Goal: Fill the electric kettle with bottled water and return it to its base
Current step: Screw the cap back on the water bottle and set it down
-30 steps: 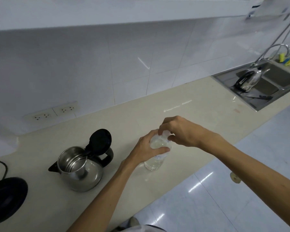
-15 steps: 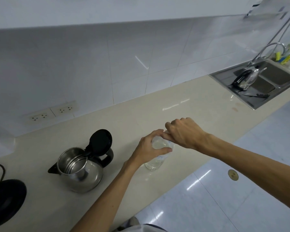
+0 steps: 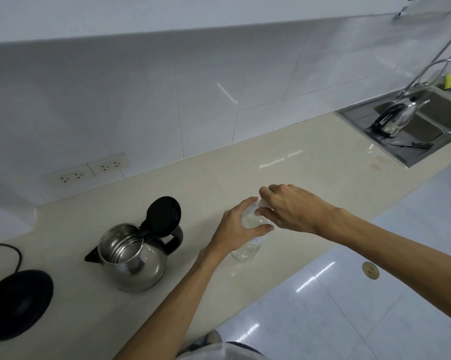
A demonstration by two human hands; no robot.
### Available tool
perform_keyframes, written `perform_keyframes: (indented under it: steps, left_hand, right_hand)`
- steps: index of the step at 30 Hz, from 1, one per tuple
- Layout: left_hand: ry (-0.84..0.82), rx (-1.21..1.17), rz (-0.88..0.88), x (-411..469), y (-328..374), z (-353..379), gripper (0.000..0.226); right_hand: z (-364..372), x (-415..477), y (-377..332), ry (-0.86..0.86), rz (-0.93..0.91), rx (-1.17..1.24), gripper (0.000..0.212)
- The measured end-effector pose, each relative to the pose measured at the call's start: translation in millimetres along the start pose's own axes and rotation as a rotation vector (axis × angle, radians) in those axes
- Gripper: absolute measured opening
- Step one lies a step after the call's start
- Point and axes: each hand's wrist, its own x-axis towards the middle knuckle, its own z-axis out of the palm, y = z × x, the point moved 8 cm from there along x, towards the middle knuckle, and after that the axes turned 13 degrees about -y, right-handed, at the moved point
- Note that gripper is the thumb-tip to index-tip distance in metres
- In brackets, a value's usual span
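Kettle (image 3: pixel 133 258) open, bottle (image 3: pixel 246 249) water-filled.

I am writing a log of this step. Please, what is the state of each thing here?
Steel electric kettle: lid open, off its base.
Round black base: bare, on counter.
Clear plastic water bottle: upright, cap being gripped.
Left hand: holding bottle.
Right hand: on cap.

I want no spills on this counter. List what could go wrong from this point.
1. The left hand squeezes the thin clear bottle while the right hand works its cap; once the cap frees, water may spurt out.
2. The bottle stands near the counter edge, so a slip could drop it to the floor.
3. The kettle opening is small, with the raised lid beside it; pouring could splash.
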Motion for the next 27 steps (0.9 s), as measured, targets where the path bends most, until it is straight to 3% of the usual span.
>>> perform_keyframes:
  steps: [5,10,16,21,27]
  left_hand:
    - [0.06,-0.009,0.028,-30,9,-8,0.107]
    - [0.25,-0.012,0.091,-106,17,-51,0.07]
    - [0.49,0.08,0.137,-193,29,-122,0.065]
    - [0.673,0.171,0.075,-248,5,-184,0.072]
    - [0.725,0.245,-0.069,-273,-53,-222,0.077]
  right_hand:
    - [7,1,6,0.0,0.1,0.0,0.046]
    - [-3,7,-15,0.184,0.101,0.097,0.078]
    - [-14,44,-81,0.284,-0.083,0.382,0.066]
    - [-8,80,-116,0.193,-0.128,0.569,0.062]
    - [13,108,-128,0.103,-0.097,0.718,0.066]
